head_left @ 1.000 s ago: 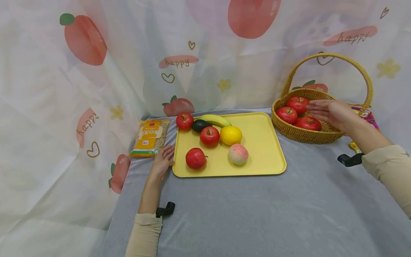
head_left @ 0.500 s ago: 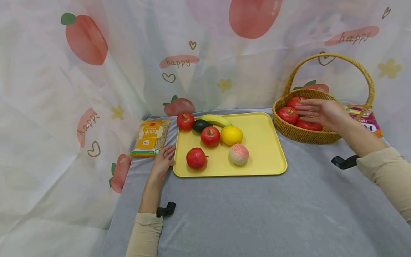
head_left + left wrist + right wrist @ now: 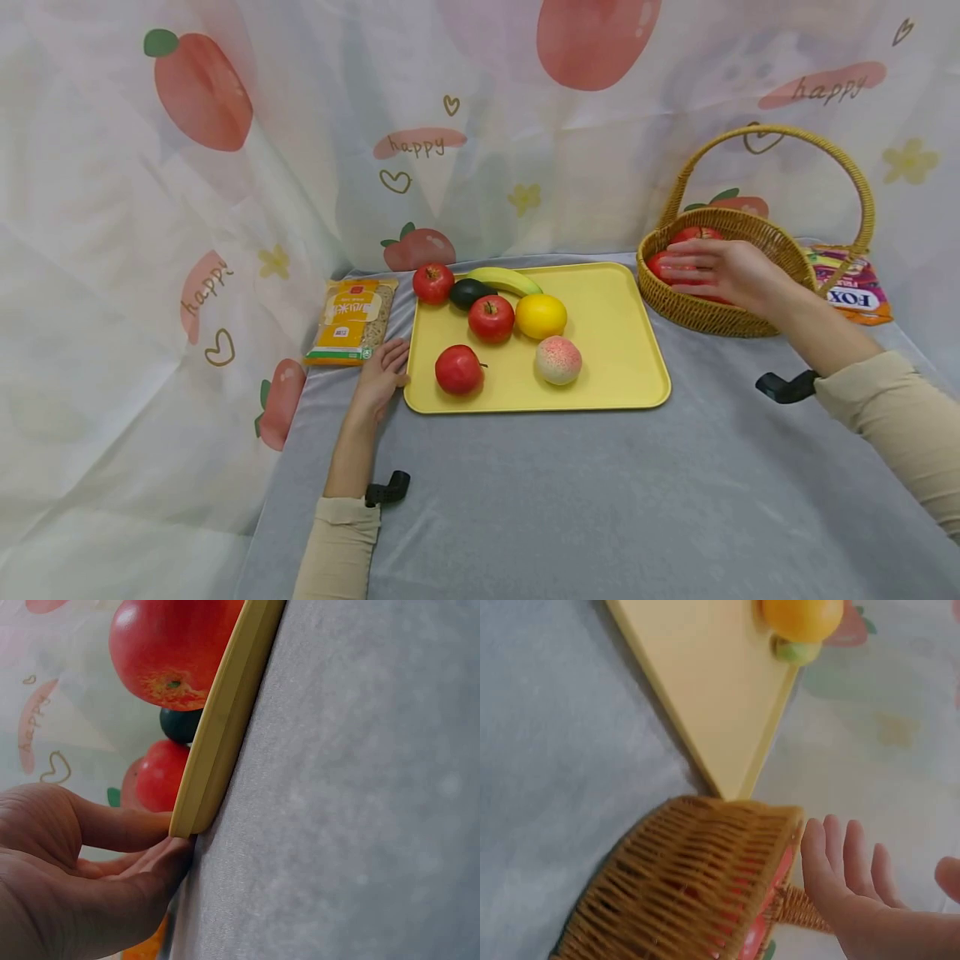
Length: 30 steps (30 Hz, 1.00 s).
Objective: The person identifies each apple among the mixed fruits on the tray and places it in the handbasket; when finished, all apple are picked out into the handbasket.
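Note:
In the head view, my left hand (image 3: 381, 377) lies beside the left edge of the yellow tray (image 3: 615, 342), its thumb and fingertips at the rim. The left wrist view shows these fingertips (image 3: 180, 853) touching the tray's corner. On the tray are several red apples (image 3: 491, 319), a banana (image 3: 498, 278), a dark green avocado-shaped fruit (image 3: 470, 293), a yellow lemon-like fruit (image 3: 541, 317) and a peach (image 3: 558, 360). My right hand (image 3: 738, 273) is over the wicker basket (image 3: 675, 310), fingers extended and holding nothing, partly hiding the red apples (image 3: 696, 234) inside.
An orange-and-yellow bag of grain (image 3: 348, 323) lies left of the tray. A purple packet (image 3: 851, 283) marked FOX lies behind the basket's right side. The basket's tall handle (image 3: 855, 175) arches above it. A printed curtain (image 3: 570, 167) hangs behind the grey cloth (image 3: 562, 500).
My right hand has moved left across the basket, covering more of the apples and uncovering the purple packet. The left hand, tray and fruit have stayed put.

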Tool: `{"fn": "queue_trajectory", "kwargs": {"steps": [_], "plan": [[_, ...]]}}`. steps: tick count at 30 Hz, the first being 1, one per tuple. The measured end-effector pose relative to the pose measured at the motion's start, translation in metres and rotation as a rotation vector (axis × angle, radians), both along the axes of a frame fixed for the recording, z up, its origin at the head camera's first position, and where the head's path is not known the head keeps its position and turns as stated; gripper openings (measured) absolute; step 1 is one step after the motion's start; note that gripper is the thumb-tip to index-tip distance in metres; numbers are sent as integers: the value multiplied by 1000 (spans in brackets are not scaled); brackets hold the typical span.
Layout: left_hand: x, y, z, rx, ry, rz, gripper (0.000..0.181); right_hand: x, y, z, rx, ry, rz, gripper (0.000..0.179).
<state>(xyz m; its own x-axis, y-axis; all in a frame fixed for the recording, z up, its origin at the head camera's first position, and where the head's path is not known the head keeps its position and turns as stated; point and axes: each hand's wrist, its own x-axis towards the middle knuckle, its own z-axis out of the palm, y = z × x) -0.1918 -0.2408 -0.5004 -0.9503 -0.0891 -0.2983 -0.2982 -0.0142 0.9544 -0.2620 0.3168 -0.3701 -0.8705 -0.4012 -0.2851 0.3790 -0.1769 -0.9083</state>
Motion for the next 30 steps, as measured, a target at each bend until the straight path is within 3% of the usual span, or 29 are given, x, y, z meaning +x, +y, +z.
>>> {"fn": "queue_trajectory", "kwargs": {"steps": [9,30], "plan": [[0,0,0,-3,1,-5,77,6,-21,-1,101,14,52,32],[-1,0,-2,5,22,-16,76,13,-55,-7,152,-14,138,35]]}}
